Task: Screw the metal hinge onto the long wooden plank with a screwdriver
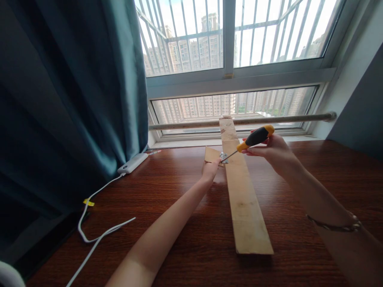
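Note:
A long, flat wooden board lies lengthwise, its far end reaching the rail below the window. At its left edge, a small metal hinge with screws joins it to a short wooden board. My left hand is closed on the near side of the short board, thumb beside the hinge; some of its fingers are hidden. My right hand grips the yellow and black handle of a screwdriver. The shaft slants down to the left, its tip at the hinge by my left thumb.
The boards are on a dark red-brown wooden tabletop. At left lies a white power strip with a white cable. A blue curtain hangs beside it. Behind stand a metal rail and a barred window.

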Demonstrator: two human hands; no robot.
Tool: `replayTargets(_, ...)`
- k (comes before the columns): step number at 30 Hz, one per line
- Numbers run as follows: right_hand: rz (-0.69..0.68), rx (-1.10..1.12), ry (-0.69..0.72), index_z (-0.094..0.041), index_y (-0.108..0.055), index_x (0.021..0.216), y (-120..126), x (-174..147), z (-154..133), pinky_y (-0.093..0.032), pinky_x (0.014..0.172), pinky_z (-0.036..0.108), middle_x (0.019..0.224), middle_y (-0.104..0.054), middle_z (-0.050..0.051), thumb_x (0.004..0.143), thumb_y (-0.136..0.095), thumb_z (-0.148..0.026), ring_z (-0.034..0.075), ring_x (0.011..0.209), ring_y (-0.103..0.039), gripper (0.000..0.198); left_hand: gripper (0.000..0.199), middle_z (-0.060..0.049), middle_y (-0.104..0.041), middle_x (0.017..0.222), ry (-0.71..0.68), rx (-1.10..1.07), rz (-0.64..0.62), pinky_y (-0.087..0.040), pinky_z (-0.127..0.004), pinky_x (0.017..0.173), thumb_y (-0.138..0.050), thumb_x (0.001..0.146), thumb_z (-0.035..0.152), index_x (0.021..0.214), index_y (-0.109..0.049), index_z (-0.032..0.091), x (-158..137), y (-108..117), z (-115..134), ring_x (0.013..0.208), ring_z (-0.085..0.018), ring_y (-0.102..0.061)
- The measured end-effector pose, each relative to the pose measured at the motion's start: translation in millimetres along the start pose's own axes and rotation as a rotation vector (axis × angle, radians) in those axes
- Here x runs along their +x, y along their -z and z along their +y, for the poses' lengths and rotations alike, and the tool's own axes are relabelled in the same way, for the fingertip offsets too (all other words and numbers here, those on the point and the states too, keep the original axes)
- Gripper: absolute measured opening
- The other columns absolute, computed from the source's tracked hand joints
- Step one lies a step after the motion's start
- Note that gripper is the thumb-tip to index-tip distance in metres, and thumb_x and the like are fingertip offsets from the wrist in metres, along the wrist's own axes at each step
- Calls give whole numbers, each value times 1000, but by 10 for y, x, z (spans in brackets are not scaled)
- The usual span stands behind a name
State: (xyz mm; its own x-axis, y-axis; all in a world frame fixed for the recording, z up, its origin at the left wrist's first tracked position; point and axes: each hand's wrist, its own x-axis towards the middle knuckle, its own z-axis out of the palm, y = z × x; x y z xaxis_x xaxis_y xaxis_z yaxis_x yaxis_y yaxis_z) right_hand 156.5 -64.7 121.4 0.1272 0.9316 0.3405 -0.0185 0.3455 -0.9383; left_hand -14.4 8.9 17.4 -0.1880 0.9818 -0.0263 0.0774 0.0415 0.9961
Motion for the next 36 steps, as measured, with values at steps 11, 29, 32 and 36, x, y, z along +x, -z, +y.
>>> replayTargets(11, 247, -351, 236, -14, -61, 73, -29, 7, 146, -55, 45, 32, 70, -68, 7, 55, -75, -46, 22, 55, -65, 40, 34, -10, -68, 91, 46, -94, -16, -43, -23, 54, -66, 64, 28, 94, -66, 14, -21, 7, 28, 73, -18, -63)
replayTargets(29, 94, 102, 88, -17, -57, 88, -37, -5, 51, -39, 39, 19, 69, -61, -1, 50, -81, -31, 9, 47, -55, 47, 36, -9, -66, 85, 95, -107, -30, -44, -26, 48, -66, 65, 31, 95, -62, 12, -70, 9, 19, 46, -11, -57)
replayTargets(32, 69, 68, 138, -18, -54, 84, -28, 7, 51, -43, 43, 21, 89, -65, 4, 51, -80, -32, 11, 53, -60, 44, 35, -6, -65, 80, 162, -198, -56, -46, -26, 52, -67, 65, 31, 94, -61, 13, -91, -2, -9, 52, -13, -59)
replayTargets(36, -7, 51, 183, -19, -56, 88, -35, 11, 56, -48, 48, 23, 94, -64, 4, 55, -78, -34, 13, 59, -62, 42, 30, -6, -64, 72, 274, -253, -122, -46, -26, 55, -66, 67, 37, 83, -62, 12, -89, -17, -65, 58, -14, -60)
